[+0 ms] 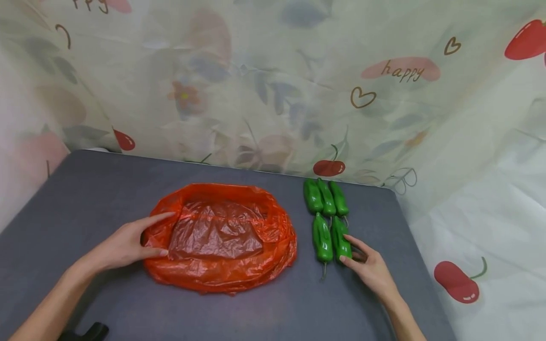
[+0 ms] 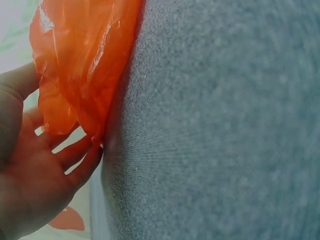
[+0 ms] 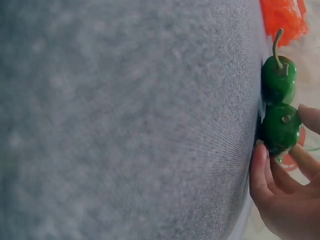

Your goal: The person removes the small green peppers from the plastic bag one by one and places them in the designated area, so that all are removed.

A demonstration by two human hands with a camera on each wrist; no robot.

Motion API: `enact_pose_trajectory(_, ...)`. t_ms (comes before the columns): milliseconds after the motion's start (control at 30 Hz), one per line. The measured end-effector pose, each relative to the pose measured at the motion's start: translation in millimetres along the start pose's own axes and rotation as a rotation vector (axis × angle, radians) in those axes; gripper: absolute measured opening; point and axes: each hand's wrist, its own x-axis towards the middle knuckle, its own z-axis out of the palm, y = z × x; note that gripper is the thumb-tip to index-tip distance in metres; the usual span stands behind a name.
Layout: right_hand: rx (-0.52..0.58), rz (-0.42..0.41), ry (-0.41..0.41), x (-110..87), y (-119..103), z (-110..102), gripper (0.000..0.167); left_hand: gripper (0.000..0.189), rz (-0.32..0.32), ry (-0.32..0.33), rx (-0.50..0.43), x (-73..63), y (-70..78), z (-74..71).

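An orange-red plastic bag [image 1: 215, 274] lies on the table with its wide mouth facing up. At its left end rests my left hand [image 1: 123, 241], thumb and forefinger spread over the rim. In the left wrist view that hand's [image 2: 40, 170] fairly straight fingers touch the bag [image 2: 85, 60]. My right hand [image 1: 371, 267] grips the nearer right green pepper [image 1: 340, 234] between thumb and fingers; the right wrist view shows this pepper [image 3: 280, 127] against the tabletop. Another green pepper [image 1: 322, 239] lies beside it on the left.
Three more green peppers [image 1: 326, 196] lie in a row behind, close to the back edge of the grey table [image 1: 264, 312]. A patterned curtain [image 1: 256, 85] hangs behind the table. A black object [image 1: 91, 331] shows at the bottom left.
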Motion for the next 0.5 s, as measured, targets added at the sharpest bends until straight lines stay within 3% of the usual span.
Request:
enact_pose_trajectory(333, -0.104, -0.025, 0.051, 0.7, 0.6, -5.8, 0.064, 0.087, -0.010, 0.033, -0.011, -1.9, 6.3, -7.3)
enact_pose_trajectory(500, -0.168, -0.076, 0.101, -1.3, -5.6, -13.4, 0.061, 0.087, 0.019, 0.078, 0.020, -6.2, 7.1, -16.1)
